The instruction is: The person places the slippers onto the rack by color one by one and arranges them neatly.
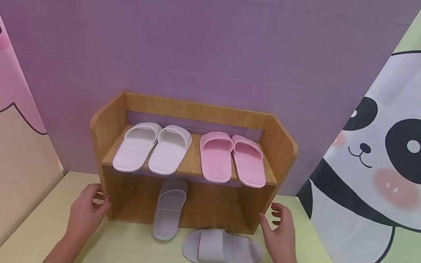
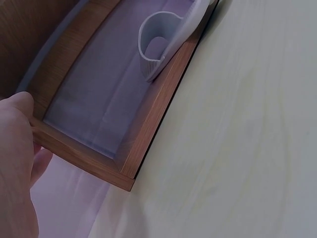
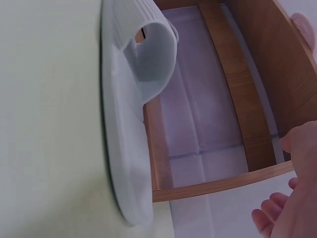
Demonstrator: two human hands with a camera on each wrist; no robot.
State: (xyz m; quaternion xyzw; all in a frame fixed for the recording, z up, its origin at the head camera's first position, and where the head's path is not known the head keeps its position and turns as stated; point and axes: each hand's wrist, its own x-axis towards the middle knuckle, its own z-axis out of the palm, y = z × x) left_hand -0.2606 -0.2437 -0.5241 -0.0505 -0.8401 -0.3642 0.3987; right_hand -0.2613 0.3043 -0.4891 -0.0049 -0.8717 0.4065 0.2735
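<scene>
A small wooden shoe rack (image 1: 197, 110) stands on the table between both hands. At its left side panel, my left hand (image 1: 88, 210) grips the front edge between thumb and fingers. My right hand (image 1: 282, 232) has its thumb at the right panel's front edge, its other fingers loosely bent outside, apart from the wood. One grey slipper (image 1: 166, 222) points out of the lower compartment, toe end inside. Crosswise on the table before the rack lies another grey slipper (image 1: 241, 250), its ribbed strap to the left; it looms close in the right wrist view.
On the upper shelf sit a white pair, with a left white slipper (image 1: 132, 155) and a right white slipper (image 1: 164, 159), and a pink pair, a left pink slipper (image 1: 216, 165) and a right pink slipper (image 1: 249, 169). A purple backdrop (image 1: 215, 48) rises behind; a panda-print panel (image 1: 357, 187) flanks the right.
</scene>
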